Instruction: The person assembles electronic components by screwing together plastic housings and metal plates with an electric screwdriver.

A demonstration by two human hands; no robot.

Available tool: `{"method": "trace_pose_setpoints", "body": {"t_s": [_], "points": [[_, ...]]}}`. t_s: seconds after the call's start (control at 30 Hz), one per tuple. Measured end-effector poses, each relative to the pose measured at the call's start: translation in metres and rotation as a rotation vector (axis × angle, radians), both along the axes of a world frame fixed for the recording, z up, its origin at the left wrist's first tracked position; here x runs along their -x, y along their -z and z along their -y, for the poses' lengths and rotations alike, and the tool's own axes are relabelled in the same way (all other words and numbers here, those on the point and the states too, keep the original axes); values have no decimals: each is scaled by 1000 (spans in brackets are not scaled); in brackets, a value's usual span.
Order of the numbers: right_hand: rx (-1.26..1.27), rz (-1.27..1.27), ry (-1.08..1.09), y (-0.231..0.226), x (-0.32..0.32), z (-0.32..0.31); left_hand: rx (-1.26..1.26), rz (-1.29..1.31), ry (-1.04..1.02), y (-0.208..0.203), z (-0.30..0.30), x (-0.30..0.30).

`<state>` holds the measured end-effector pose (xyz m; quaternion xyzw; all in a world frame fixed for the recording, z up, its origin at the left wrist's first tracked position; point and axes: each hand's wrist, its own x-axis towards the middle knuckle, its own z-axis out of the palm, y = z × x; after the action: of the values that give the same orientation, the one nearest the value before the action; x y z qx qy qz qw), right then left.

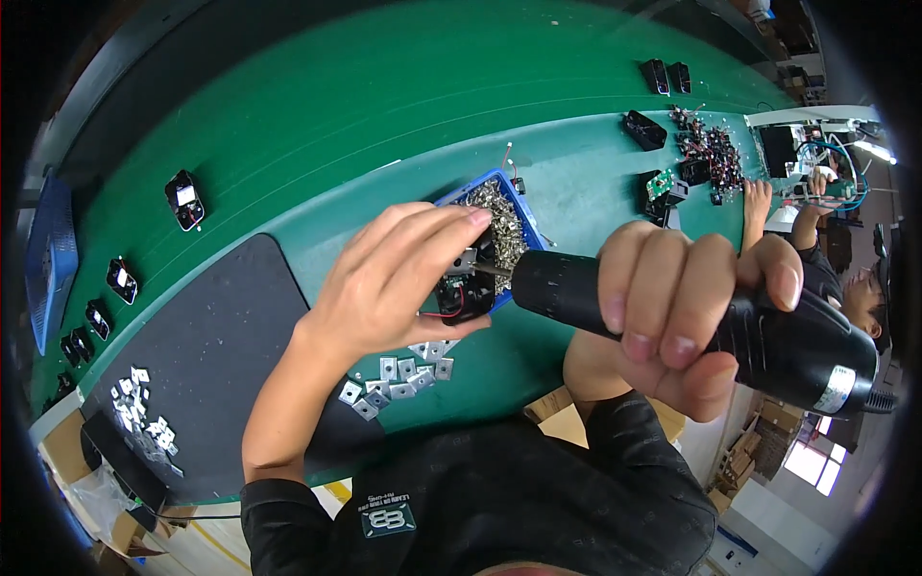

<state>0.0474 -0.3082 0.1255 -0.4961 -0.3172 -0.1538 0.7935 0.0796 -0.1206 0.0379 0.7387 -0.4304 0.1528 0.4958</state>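
My left hand [373,278] is closed round a small black plastic housing [473,300], with a circuit board and thin red wires visible inside it. A small metal piece [465,261] sits by my fingers at the housing. In my right hand [677,312] is a black electric screwdriver [562,286], held level, its bit pointing left into the housing. Whether the tip touches a screw is hidden. Directly behind the housing stands a blue tray [526,213] full of small metal screws [505,230]. Square metal plates [400,378] with holes lie just below my left hand.
A dark mat [230,336] covers the left of the green bench, with loose metal pieces [142,413] on it. Black housings [184,200] stand along the green belt. At right lie a heap of wired parts [711,154] and a co-worker's hand [757,206]. A blue basket [53,259] stands far left.
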Motion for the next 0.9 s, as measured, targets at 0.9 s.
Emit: {"method": "trace_pose_setpoints", "body": {"t_s": [0.9], "points": [[99,98,-167,-2,-10,4,34,-3,83,-8,4,-1]]}}
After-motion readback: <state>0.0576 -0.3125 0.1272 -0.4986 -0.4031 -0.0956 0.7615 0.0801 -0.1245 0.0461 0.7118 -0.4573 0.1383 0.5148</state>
